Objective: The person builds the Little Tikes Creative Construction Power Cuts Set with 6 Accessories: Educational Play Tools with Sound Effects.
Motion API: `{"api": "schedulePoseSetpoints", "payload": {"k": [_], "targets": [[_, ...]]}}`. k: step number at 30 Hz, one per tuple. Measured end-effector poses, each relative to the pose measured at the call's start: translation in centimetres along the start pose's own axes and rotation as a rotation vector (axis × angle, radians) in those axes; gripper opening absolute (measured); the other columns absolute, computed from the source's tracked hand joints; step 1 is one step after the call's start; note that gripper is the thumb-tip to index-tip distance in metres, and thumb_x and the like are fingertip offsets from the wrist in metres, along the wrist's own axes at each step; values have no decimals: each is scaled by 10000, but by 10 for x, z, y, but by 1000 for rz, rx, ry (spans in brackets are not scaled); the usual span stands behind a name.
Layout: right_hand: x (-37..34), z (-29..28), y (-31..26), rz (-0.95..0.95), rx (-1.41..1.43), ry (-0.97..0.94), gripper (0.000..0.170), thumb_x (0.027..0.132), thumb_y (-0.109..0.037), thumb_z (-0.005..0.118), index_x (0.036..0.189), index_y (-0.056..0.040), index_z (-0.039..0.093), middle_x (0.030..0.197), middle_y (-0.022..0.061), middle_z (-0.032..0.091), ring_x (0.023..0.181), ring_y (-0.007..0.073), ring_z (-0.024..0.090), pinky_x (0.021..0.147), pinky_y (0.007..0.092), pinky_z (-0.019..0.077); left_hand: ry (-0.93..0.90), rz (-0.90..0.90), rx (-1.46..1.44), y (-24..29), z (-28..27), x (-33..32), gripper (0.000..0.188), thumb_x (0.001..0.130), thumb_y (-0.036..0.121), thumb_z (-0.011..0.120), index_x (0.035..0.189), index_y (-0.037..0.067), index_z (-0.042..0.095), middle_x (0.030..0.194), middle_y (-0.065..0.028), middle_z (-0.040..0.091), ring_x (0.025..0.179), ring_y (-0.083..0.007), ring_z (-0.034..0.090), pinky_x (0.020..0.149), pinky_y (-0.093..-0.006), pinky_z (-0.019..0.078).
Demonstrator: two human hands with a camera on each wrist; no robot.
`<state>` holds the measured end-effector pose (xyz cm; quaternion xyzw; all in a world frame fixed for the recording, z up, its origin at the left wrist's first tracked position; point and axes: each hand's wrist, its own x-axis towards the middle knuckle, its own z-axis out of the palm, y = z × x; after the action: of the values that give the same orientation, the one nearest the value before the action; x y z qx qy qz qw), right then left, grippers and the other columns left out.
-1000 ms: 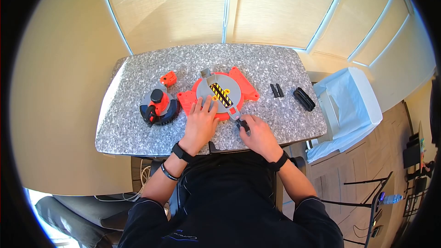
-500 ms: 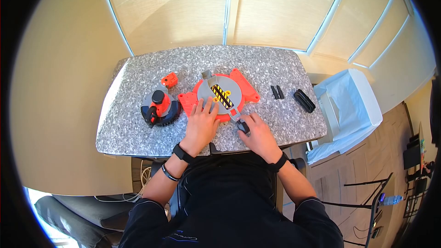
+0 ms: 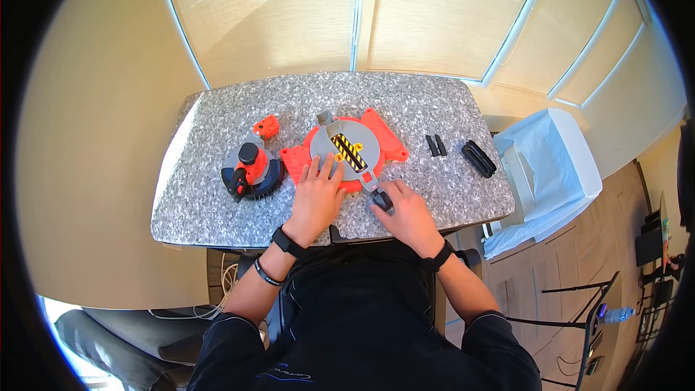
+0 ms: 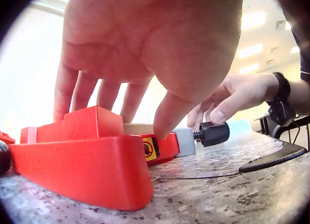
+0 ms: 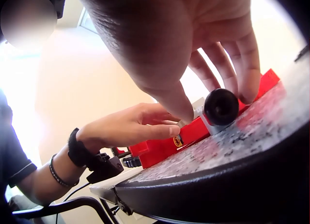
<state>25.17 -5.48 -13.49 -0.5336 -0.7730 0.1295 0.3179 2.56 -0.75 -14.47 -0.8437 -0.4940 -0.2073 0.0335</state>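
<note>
A red saw base with a round grey turntable [image 3: 368, 141] lies on the granite-patterned table, a yellow-and-black striped strip across its middle. My left hand [image 3: 316, 199] rests on its near left part, fingers spread and nearly straight. At the front of the base, a grey arm carries a black knob [image 4: 214, 134] on a dark threaded screw, a short length of thread showing. My right hand [image 3: 407, 216] holds this knob, thumb on one side and fingers on the other, as the right wrist view shows. Left of the base stands a red and black saw head [image 3: 251, 163] with a dark guard.
A small red piece [image 3: 267, 126] lies behind the saw head. Two slim black parts [image 3: 436, 145] and a larger black part [image 3: 479, 158] lie to the right. A bin with a pale blue liner [image 3: 554, 152] stands beyond the table's right edge.
The fingers and thumb of my right hand have shifted slightly around the knob. My left hand stays on the base, which keeps its place.
</note>
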Motion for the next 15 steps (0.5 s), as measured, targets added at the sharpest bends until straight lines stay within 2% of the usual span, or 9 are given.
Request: {"api": "schedulePoseSetpoints", "payload": {"k": [3, 7, 15], "targets": [[0, -1, -3, 14, -15, -45, 401, 862, -140, 792, 1213, -33, 631, 1101, 179, 622, 958, 422, 677, 828, 470, 567, -2, 2, -2, 0, 0, 0, 546, 896, 209, 742, 1395, 40, 599, 1482, -230, 558, 1351, -466, 530, 1120, -531, 458], [-3, 7, 5, -16, -35, -7, 421, 854, -118, 790, 1232, -36, 624, 1101, 177, 604, 954, 422, 672, 824, 471, 566, 0, 3, -3, 0, 0, 0, 540, 895, 206, 743, 1390, 43, 601, 1481, -229, 559, 1351, -464, 531, 1118, -530, 461], [-3, 7, 5, 65, -27, -46, 357, 909, -127, 702, 1238, -15, 622, 1070, 211, 675, 952, 413, 678, 833, 495, 562, 6, 3, 2, 0, 0, 0, 528, 897, 211, 743, 1376, 39, 605, 1478, -223, 563, 1355, -460, 528, 1114, -527, 465]]}}
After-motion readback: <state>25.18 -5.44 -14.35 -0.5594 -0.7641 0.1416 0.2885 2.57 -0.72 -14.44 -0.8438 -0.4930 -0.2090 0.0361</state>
